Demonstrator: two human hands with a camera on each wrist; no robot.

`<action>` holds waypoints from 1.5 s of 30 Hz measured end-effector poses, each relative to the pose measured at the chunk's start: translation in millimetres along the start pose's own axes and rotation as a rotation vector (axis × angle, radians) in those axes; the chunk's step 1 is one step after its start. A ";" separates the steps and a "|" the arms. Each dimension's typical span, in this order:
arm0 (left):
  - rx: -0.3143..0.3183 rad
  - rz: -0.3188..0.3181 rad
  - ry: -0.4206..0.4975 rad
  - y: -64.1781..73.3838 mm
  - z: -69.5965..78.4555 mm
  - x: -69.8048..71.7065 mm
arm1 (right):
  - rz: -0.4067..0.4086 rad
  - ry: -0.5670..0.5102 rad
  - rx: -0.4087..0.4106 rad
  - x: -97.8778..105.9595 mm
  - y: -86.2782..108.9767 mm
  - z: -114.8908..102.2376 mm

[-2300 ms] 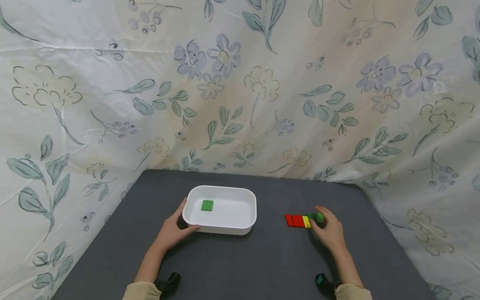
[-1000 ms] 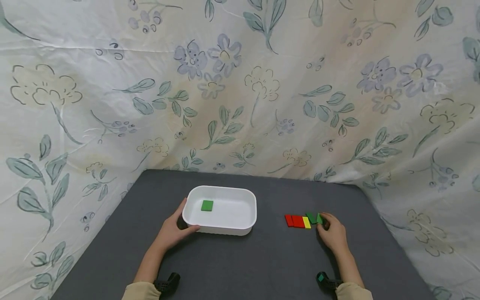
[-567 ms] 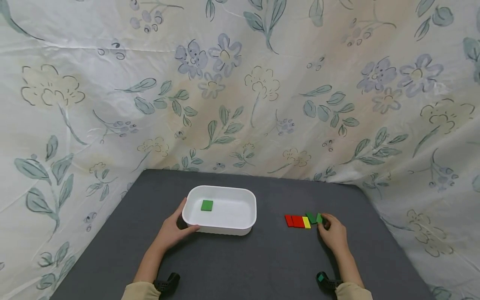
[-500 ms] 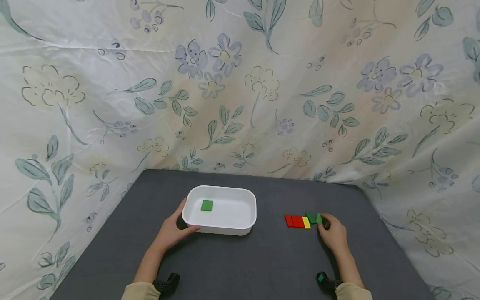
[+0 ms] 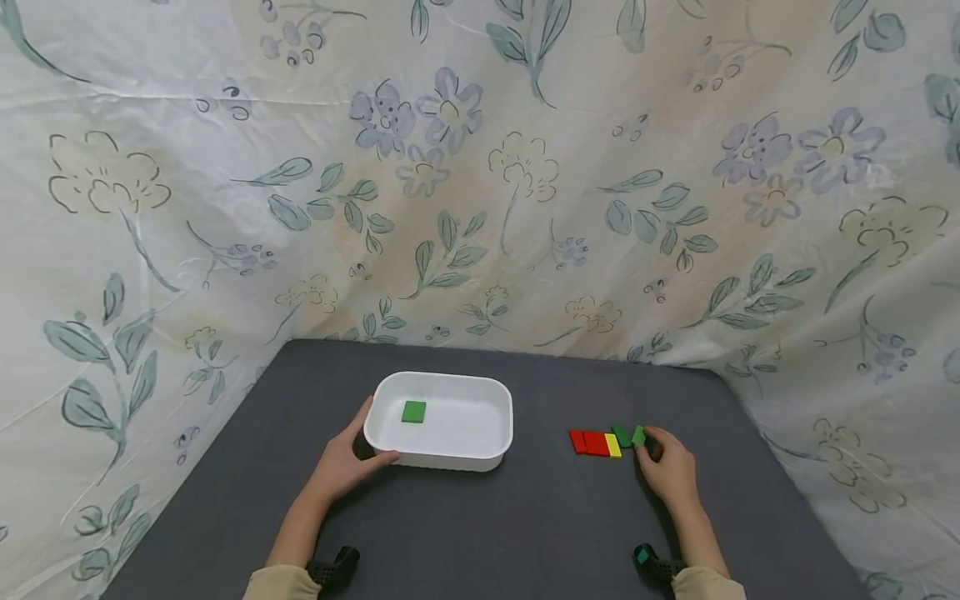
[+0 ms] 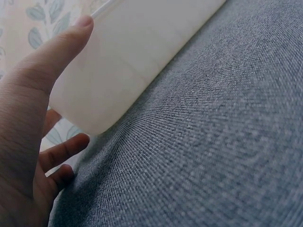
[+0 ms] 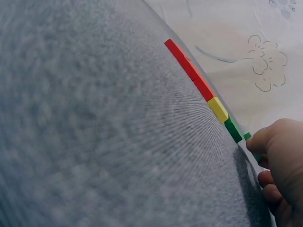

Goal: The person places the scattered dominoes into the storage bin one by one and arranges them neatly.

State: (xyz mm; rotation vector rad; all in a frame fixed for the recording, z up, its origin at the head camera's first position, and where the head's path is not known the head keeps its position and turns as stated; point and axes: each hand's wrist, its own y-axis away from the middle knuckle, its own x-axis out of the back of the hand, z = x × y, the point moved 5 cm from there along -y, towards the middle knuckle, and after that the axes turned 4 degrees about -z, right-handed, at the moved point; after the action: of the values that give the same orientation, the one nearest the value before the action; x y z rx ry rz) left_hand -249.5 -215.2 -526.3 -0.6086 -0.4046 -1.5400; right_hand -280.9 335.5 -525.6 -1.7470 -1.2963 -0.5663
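My two grips at a grey tabletop [image 5: 480,533] with a woven surface. My left grip [image 5: 348,462] is spread wide and holds the left end of a white container [image 5: 468,421]; the thumb lies against the near wall, its tip at the rim in the left wrist view, and the other fingers lie about the end. Inside, toward the left, a green tile [image 5: 413,412] rests on the container's floor.

Well to the right of the container lies a short row of flat pieces. From left to right: an outer red piece [image 5: 577,442], an inner red piece [image 5: 597,443], a yellow piece [image 5: 613,446] touching it, and a dark green piece [image 5: 622,436]. My right grip [image 5: 670,468] is narrow, pinching a small green block [image 5: 638,436] just beside the row's right end; the fingers partly hide the block, so its full outline cannot be told. A black device [image 5: 337,568] sits on each wrist at the cuff of a beige sleeve [image 5: 285,582]. Behind the tabletop hangs a pale cloth [image 5: 480,242] printed with flowers and leaves.
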 end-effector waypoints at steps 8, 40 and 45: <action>0.012 0.002 0.005 -1.2 -3.8 -1.3 | 0.085 -0.016 0.036 4.7 -1.7 -5.9; -0.010 0.007 0.000 -3.5 -5.5 -1.8 | 0.230 -0.048 0.137 41.6 -1.6 -49.4; -0.018 0.010 0.001 -3.3 -5.0 -1.5 | 0.211 -0.055 0.135 37.8 -7.0 -55.7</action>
State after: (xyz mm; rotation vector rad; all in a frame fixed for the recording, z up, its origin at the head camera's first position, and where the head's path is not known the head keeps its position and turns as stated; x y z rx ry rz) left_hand -253.5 -216.7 -530.8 -0.6227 -0.3870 -1.5353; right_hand -266.6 309.3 -464.9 -1.7694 -1.1415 -0.3058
